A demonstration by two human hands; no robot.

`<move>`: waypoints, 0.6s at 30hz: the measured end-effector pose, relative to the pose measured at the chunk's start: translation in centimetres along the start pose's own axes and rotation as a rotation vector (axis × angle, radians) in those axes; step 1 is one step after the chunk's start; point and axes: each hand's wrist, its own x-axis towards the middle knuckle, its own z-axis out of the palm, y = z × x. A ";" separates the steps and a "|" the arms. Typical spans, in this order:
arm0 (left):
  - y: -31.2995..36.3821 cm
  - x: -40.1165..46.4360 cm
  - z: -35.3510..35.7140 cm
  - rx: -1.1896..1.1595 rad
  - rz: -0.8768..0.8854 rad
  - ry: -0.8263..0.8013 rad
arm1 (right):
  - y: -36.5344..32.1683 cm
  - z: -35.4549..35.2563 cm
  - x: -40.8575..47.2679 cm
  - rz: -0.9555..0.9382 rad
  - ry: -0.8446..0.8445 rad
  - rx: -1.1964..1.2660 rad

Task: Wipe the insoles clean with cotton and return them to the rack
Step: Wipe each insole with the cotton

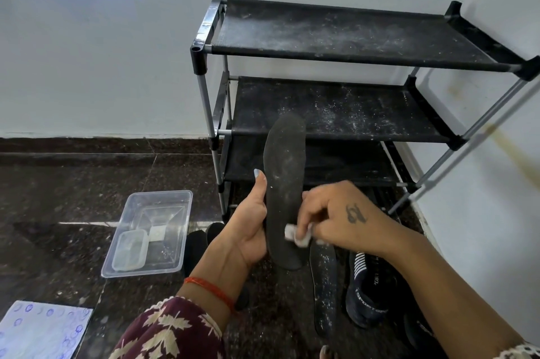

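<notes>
The left hand (252, 221) grips a long, dusty black foam insole (285, 183) by its lower edge, holding it nearly upright in front of the black three-shelf fabric-and-metal shoe rack (336, 37). The right hand (333, 214) pinches a small white cotton wad (296, 234) against the insole's lower face — fingers curled round it. A second speckled black insole (324, 285) lies on the dark stone floor (58, 198) below, beside a dark sports shoe (369, 291) — a clear plastic tub (152, 230) sits to the left.

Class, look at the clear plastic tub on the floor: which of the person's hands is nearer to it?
Left. The left hand grips the raised insole just right of the clear plastic tub. The right hand, pinching the cotton, is on the insole's far side, farther away.
</notes>
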 end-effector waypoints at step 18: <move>-0.1 0.3 -0.4 -0.036 0.014 0.014 | 0.6 0.2 0.1 -0.055 -0.115 -0.171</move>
